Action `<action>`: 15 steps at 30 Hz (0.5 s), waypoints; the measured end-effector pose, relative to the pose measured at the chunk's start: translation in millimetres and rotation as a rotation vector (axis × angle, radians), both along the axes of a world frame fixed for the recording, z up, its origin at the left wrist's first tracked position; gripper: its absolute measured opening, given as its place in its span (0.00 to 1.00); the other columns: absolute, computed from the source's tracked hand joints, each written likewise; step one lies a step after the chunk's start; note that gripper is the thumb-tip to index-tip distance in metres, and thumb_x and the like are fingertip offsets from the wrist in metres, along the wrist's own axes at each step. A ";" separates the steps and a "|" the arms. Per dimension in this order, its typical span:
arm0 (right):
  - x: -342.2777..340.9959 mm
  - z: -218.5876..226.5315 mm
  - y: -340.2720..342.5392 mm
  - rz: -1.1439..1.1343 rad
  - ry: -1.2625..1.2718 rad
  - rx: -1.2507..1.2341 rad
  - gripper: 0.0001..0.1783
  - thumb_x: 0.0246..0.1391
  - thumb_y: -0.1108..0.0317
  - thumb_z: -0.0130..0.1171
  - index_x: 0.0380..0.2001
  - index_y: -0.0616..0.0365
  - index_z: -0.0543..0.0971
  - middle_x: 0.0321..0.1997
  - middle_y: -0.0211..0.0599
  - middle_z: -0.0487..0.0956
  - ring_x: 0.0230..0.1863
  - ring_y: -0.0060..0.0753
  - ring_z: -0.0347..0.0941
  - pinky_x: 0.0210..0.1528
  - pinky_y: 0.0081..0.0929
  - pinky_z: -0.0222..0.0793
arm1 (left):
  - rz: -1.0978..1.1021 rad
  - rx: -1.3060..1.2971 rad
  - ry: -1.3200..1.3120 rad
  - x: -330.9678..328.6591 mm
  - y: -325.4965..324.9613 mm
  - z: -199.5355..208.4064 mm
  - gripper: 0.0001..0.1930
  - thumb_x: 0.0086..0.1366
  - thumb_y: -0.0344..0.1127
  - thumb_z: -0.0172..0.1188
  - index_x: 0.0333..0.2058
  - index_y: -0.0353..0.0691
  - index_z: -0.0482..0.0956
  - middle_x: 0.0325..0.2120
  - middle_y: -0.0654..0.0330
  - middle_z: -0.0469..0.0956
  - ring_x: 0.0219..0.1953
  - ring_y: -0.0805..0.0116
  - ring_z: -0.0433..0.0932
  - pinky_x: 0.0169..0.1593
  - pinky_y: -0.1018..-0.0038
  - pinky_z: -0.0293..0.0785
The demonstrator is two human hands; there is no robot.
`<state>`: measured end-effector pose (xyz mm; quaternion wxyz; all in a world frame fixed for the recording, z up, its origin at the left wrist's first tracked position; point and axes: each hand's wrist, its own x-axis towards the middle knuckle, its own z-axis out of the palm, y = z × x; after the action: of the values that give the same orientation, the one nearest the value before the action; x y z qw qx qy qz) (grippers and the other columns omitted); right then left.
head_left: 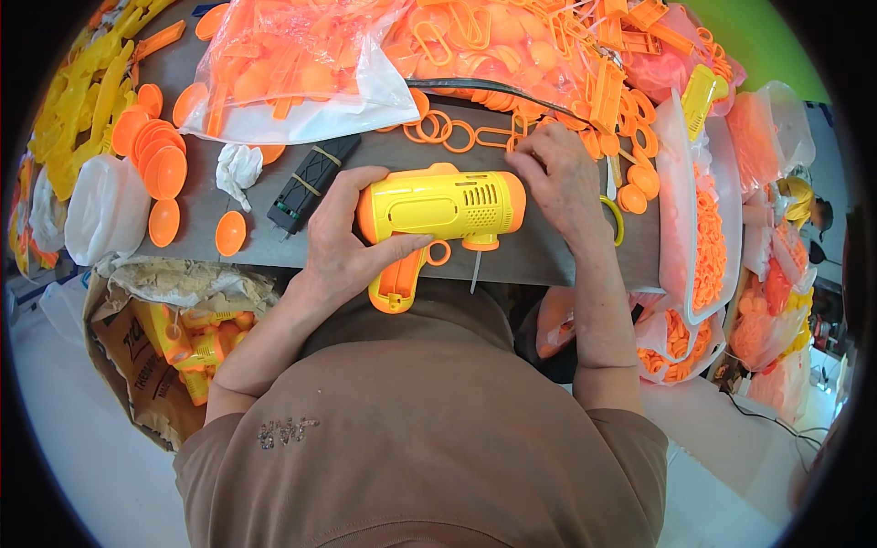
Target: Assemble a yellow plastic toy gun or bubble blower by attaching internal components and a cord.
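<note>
A yellow toy gun (pixel 434 208) with orange ends and an orange grip lies sideways above the table's near edge. My left hand (pixel 343 228) is wrapped round its left end and grip, thumb across the lower side. An orange ring (pixel 438 253) shows beside the grip, and a thin metal rod (pixel 476 272) points down below the body. Just past the toy's right end, my right hand (pixel 555 173) has its fingers curled together next to orange oblong links (pixel 494 138). What its fingertips hold, if anything, is hidden.
Clear bags (pixel 306 68) of orange parts fill the table's far side. A black bar with rubber bands (pixel 313 183) and orange discs (pixel 164 172) lie left. A white bin (pixel 674 196) of small orange parts stands right. A paper sack (pixel 119 352) holds more yellow toys.
</note>
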<state>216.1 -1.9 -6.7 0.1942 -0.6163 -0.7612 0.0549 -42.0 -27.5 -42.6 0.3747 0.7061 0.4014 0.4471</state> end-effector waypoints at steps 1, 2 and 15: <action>-2.2 1.0 2.7 -0.023 0.018 0.005 0.08 0.45 0.66 0.61 0.26 0.59 0.76 0.27 0.36 0.71 0.32 0.38 0.71 0.34 0.32 0.65 | -0.003 -0.011 -0.009 0.3 -0.4 -0.2 0.31 0.43 0.36 0.74 0.43 0.32 0.68 0.35 0.55 0.73 0.35 0.66 0.76 0.38 0.74 0.73; -4.5 0.6 5.1 -0.046 0.036 0.009 0.08 0.46 0.66 0.60 0.26 0.59 0.76 0.26 0.36 0.71 0.32 0.38 0.71 0.34 0.32 0.65 | -0.003 -0.012 -0.009 -0.7 -1.0 0.3 0.31 0.43 0.36 0.74 0.43 0.32 0.68 0.35 0.55 0.73 0.35 0.66 0.76 0.38 0.74 0.73; -9.3 -4.3 9.6 -0.003 0.259 0.184 0.08 0.48 0.77 0.58 0.33 0.59 0.73 0.27 0.32 0.75 0.27 0.23 0.70 0.29 0.20 0.64 | 0.043 0.086 0.062 0.8 -0.9 3.5 0.33 0.43 0.38 0.73 0.46 0.32 0.68 0.38 0.52 0.72 0.39 0.61 0.74 0.39 0.71 0.72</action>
<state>206.9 7.7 -10.9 0.3467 -0.5847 -0.7307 0.0636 -41.2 -28.5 -39.1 0.3217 0.7263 0.4082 0.4498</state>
